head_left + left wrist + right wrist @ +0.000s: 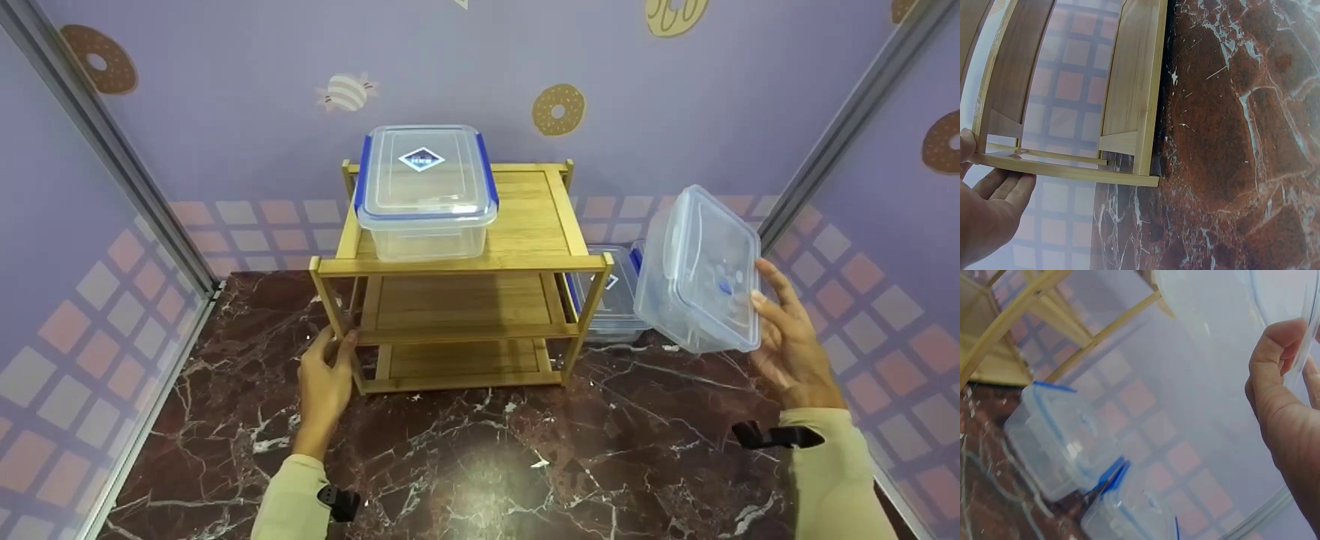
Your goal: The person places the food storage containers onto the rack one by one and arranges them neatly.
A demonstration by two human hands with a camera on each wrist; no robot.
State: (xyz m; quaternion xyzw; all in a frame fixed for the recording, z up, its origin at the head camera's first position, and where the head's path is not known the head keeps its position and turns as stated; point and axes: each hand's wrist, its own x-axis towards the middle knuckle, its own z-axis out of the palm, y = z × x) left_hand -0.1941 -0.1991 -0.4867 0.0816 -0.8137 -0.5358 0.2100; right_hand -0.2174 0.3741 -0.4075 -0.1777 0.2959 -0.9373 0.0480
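A small bamboo rack (465,265) with three shelves stands on the dark marbled surface. My left hand (326,382) grips its front left leg, fingers and thumb on either side of the wood, as the left wrist view also shows. To the right of the rack, my right hand (795,349) holds a clear plastic food container (716,259) by its edge. That container is lidded, raised and tilted, with a small blue spot on its lid. On the rack's top shelf, toward the left, rests another clear container (420,187) with blue side clips and a diamond label.
Right of the rack, a lidded container (611,304) sits low on the marbled surface (480,465). In the right wrist view a second one (1140,512) stands beside it. Purple panels (465,60) with doughnut pictures enclose the back and both sides.
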